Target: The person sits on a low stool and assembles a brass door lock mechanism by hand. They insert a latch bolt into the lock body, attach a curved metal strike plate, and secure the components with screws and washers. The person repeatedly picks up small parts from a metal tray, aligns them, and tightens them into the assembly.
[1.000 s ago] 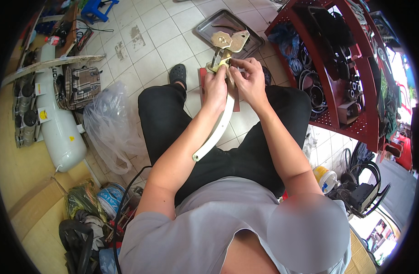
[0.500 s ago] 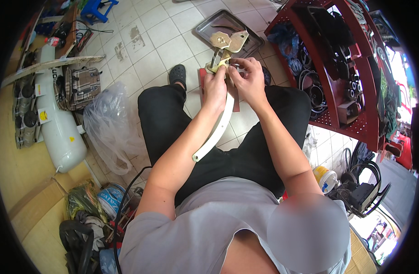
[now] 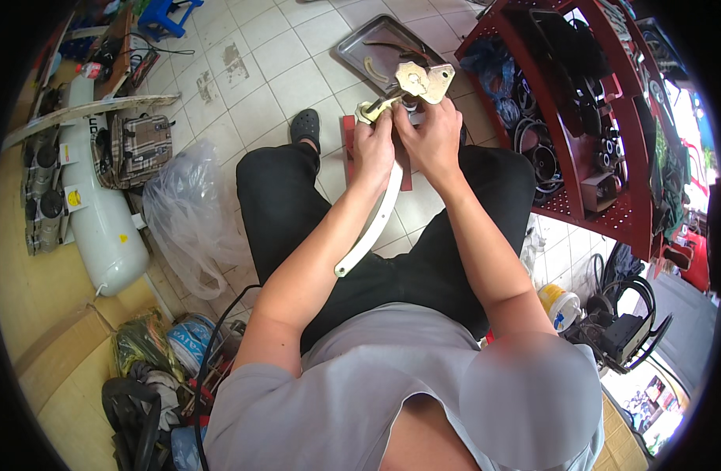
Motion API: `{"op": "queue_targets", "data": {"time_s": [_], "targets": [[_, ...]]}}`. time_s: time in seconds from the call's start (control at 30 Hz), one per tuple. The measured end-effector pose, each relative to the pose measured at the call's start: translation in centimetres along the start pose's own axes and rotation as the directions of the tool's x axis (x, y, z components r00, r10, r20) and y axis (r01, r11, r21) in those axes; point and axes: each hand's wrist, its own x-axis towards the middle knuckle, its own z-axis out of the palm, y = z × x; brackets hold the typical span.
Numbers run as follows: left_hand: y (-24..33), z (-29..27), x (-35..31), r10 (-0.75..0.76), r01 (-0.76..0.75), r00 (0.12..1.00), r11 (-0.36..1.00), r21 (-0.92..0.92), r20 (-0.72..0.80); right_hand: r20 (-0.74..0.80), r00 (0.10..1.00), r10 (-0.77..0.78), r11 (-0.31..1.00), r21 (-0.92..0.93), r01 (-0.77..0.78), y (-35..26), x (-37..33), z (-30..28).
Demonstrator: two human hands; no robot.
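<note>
Between my knees I hold a hinged metal bracket point(image 3: 415, 79) with yellowish plated plates, one wavy-edged and one flat with a hole. From it a long, curved pale metal arm point(image 3: 374, 220) runs down between my forearms toward my lap. My left hand point(image 3: 371, 149) is closed around the bracket near its yellowish joint. Closed on the bracket's right side, just under the plates, is my right hand point(image 3: 434, 138), thumb and fingers bent in. A small silvery part shows by the right thumb; the fingertips are partly hidden.
Beyond my hands a grey metal tray point(image 3: 346, 49) lies on the tiled floor with a few parts in it. A red perforated shelf point(image 3: 604, 206) with cables stands at right. At left are a white tank point(image 3: 101, 228), a clear plastic bag point(image 3: 189, 208) and a plaid bag point(image 3: 143, 149).
The bracket's plates have turned and shifted to the right, uncovering a curved piece in the tray. My right hand has moved slightly right and its fingers have curled in under the plates.
</note>
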Motion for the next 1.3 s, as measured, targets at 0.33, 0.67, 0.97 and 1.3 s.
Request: {"op": "queue_targets", "data": {"time_s": [0.33,0.67,0.97,1.3], "targets": [[0.0,-0.3,0.2,0.082,-0.082,0.997,0.98,0.183,0.008,0.058,0.996,0.072,0.994,0.08,-0.076,-0.4,0.2,-0.1],[-0.3,-0.3,0.3,0.084,-0.088,0.996,0.977,0.196,0.029,-0.001,1.0,0.015,0.986,0.163,-0.014,0.2,-0.2,0.2],[-0.1,-0.1,0.1,0.084,-0.079,0.996,0.987,0.138,-0.028,0.001,0.996,-0.093,0.995,0.022,0.093,0.0,0.1,-0.4],[-0.2,-0.1,0.0,0.073,-0.07,0.997,0.987,0.146,-0.015,0.005,0.998,-0.069,0.996,0.06,0.069,0.6,0.0,0.0]]}}
